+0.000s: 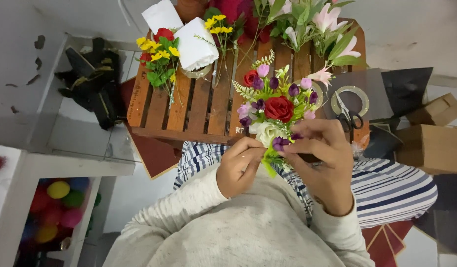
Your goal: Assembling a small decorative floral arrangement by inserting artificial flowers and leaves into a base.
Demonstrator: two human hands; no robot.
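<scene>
Head view: a small bouquet [274, 106] of red, purple and white flowers is held above the slatted wooden surface [199, 106]. Its stems are gripped by the closed left hand [240, 165]; a purple bloom is pinched by the right hand [323, 160]. Scissors [348, 117] lie just beside.

Just the one cam strapped to my head, looking steeply down, close over my lap and the slatted brown wooden crate [199, 106].
</scene>
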